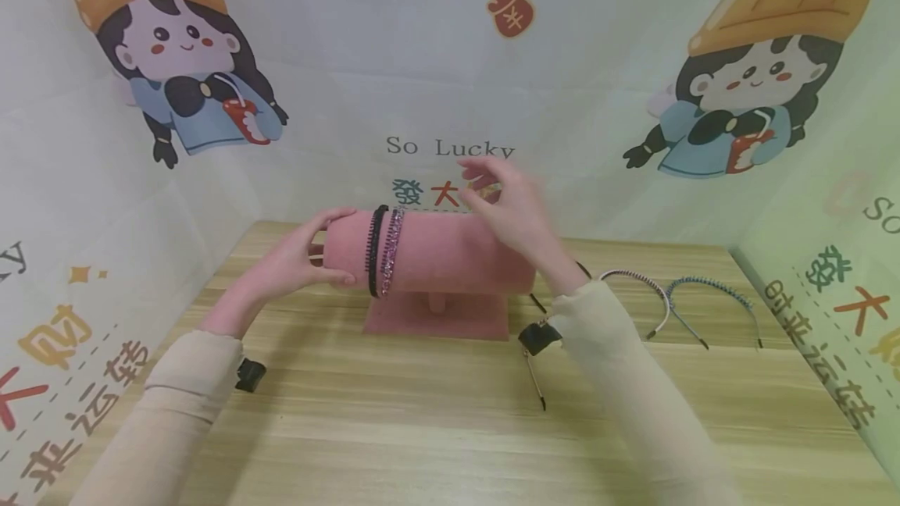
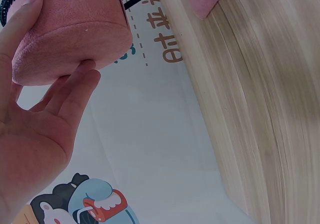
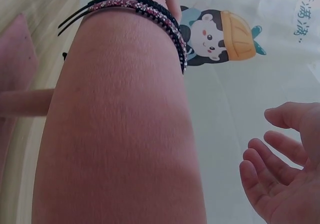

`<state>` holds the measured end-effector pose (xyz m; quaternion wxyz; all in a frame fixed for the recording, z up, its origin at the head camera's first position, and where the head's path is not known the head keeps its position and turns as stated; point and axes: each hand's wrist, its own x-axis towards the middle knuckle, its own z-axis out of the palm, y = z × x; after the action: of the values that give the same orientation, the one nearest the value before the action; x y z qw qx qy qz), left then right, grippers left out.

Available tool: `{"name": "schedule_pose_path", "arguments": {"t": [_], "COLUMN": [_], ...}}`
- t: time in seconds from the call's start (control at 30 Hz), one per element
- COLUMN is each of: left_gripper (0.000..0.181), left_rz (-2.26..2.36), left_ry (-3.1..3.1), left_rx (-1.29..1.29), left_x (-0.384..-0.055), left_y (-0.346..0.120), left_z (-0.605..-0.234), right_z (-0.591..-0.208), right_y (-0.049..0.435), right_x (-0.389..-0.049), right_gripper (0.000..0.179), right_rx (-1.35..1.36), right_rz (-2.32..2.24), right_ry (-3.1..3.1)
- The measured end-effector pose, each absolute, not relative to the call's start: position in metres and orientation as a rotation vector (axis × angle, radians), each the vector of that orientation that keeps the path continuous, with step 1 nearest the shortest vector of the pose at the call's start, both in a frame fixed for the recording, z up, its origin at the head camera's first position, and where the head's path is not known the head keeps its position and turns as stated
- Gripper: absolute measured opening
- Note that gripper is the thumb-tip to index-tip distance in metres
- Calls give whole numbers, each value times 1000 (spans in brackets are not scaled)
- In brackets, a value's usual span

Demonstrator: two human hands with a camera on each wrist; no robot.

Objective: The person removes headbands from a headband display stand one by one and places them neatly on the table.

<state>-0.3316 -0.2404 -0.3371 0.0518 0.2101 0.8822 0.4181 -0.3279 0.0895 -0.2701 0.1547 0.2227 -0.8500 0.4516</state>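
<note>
A pink velvet headband display stand (image 1: 450,256) has a sideways roll on a post and flat base. My left hand (image 1: 291,260) grips the roll's left end, thumb in front and fingers over the top and end face. Near that end, a black toothed headband (image 1: 374,260) and a glittery pink headband (image 1: 391,256) sit side by side over the roll. My right hand (image 1: 516,213) hovers by the roll's upper right, fingers loosely bent with nothing in them. In the right wrist view, a gap separates this hand (image 3: 285,164) from the roll (image 3: 120,124).
On the wooden table (image 1: 394,428) at right lie a pale headband (image 1: 664,299) and a blue toothed headband (image 1: 710,283). The tip of another thin headband (image 1: 536,381) shows beside the right sleeve, which partly hides it. A printed cloth (image 1: 337,84) encloses the back and sides.
</note>
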Motion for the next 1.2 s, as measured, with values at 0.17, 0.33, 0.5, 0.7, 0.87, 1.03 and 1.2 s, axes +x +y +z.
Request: {"name": "schedule_pose_path", "arguments": {"t": [0.17, 0.33, 0.5, 0.7, 0.87, 1.03, 1.2], "left_gripper": [100, 101, 100, 99, 98, 98, 98], "left_rz": [1276, 1270, 1275, 1313, 1299, 1285, 1269], "left_ry": [2681, 2682, 2686, 2667, 2681, 2691, 2701], "left_rx": [645, 624, 626, 646, 670, 666, 649], "left_x": [-333, -331, -328, -328, -328, -327, -326], "left_y": [-241, -240, -240, -241, -241, -239, -239], "left_z": [-338, -338, -336, -336, -335, -333, -332], "right_z": [-270, -273, -278, -287, -293, -296, -298], "right_y": [75, 64, 50, 31, 22, 18, 16], "right_x": [-332, -334, -333, -329, -324, -319, -318], "right_gripper": [42, 41, 42, 43, 46, 50, 57], "right_rx": [615, 618, 617, 634, 605, 575, 578], "right_rz": [1314, 1323, 1343, 1430, 1440, 1456, 1337], "right_ry": [-2438, -2439, -2430, -2409, -2452, -2506, -2614]}}
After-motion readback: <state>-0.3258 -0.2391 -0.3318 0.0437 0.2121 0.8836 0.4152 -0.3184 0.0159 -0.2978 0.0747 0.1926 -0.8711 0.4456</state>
